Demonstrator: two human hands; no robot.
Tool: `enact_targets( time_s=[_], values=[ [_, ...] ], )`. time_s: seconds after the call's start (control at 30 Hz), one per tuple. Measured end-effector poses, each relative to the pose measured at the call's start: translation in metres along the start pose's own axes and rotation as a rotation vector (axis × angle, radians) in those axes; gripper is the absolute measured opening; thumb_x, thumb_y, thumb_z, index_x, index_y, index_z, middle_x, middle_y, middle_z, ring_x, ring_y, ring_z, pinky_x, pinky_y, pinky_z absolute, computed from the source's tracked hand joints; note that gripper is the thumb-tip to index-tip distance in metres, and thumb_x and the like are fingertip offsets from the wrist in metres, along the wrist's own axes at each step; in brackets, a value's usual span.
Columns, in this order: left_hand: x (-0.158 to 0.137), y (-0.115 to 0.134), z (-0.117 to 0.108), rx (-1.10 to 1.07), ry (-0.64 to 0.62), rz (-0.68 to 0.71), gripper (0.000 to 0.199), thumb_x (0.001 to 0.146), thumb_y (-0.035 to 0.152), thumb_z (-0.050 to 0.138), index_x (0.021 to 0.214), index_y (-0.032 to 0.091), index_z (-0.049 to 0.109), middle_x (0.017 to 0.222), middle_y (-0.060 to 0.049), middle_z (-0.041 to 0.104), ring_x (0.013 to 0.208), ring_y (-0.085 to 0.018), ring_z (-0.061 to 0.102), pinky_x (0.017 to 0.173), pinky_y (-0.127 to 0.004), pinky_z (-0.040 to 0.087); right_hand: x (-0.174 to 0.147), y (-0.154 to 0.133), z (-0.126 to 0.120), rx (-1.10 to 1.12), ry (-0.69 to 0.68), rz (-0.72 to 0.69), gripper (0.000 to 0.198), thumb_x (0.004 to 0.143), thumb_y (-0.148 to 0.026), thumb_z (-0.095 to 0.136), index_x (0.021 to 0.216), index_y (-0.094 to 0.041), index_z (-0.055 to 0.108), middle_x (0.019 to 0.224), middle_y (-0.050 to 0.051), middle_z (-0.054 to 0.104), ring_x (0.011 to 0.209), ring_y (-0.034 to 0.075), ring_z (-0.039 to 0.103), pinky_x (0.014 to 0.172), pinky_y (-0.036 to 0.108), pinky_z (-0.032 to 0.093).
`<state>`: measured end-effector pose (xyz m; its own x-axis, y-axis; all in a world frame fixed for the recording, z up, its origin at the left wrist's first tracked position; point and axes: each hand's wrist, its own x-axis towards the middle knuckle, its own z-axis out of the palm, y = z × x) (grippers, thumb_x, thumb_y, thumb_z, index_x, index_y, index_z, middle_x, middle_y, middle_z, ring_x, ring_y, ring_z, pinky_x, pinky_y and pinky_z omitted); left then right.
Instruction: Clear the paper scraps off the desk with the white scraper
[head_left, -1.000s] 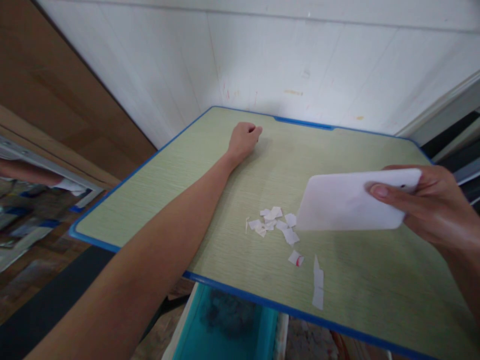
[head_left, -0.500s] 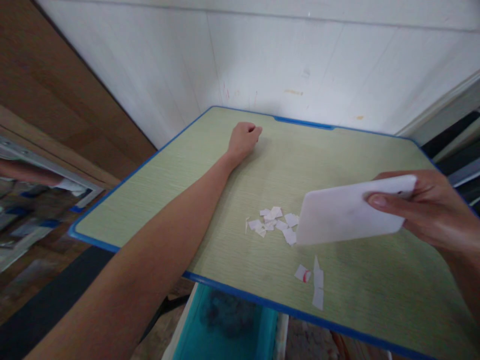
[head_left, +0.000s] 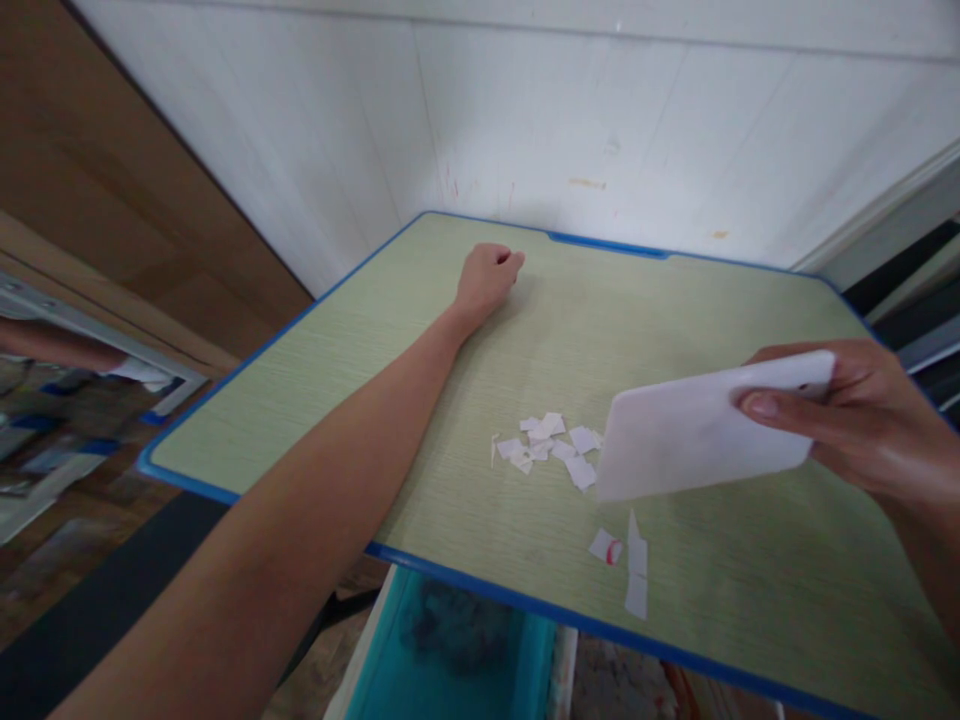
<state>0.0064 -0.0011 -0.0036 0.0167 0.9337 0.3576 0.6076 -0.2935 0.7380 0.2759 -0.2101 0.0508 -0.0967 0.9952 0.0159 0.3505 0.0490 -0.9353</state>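
Note:
In the head view my right hand [head_left: 847,425] grips a white plastic scraper [head_left: 697,425], a flat piece with rounded corners and a small hole near the held end. My thumb lies across its near face, and the fingers behind it are partly hidden. The scraper is tilted over the table, its left end beside a loose heap of torn paper scraps [head_left: 544,440]. My left hand [head_left: 486,282] rests on the far part of the table in a loose fist, nothing visible in it. Nearer me lie a scrap with a red mark [head_left: 606,547] and narrow paper strips [head_left: 637,570].
The pale green table [head_left: 315,380] has a blue edge and stands against a white wall [head_left: 525,120]. Below its near edge is a teal bin [head_left: 457,640] with dark contents. A brown cardboard panel [head_left: 135,180] rises at left; another person's arm [head_left: 60,345] shows beyond it.
The scraper in my right hand has shifted very slightly down and to the right. My left hand and the paper scraps have stayed in place.

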Motion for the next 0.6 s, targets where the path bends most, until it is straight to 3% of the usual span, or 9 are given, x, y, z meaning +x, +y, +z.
enact_targets(
  time_s=[0.1, 0.6],
  values=[
    [-0.0005, 0.0003, -0.0003, -0.006, -0.003, -0.002, 0.033, 0.084, 0.026, 0.048, 0.052, 0.020, 0.042, 0.053, 0.002, 0.035, 0.062, -0.012, 0.038, 0.064, -0.030, 0.029, 0.0009, 0.0005, 0.0014, -0.005, 0.049, -0.016, 0.030, 0.065, -0.048, 0.088, 0.063, -0.021, 0.074, 0.050, -0.001, 0.061, 0.041, 0.010, 0.051, 0.036, 0.019, 0.033],
    [-0.0007, 0.0014, -0.0015, -0.017, 0.005, 0.003, 0.037, 0.085, 0.026, 0.050, 0.050, 0.020, 0.039, 0.053, 0.002, 0.029, 0.060, -0.011, 0.034, 0.063, -0.031, 0.028, 0.0022, 0.0001, 0.0018, -0.004, 0.005, -0.009, 0.029, 0.067, -0.047, 0.087, 0.063, -0.022, 0.075, 0.049, -0.002, 0.060, 0.040, 0.009, 0.050, 0.035, 0.019, 0.031]
  ],
)
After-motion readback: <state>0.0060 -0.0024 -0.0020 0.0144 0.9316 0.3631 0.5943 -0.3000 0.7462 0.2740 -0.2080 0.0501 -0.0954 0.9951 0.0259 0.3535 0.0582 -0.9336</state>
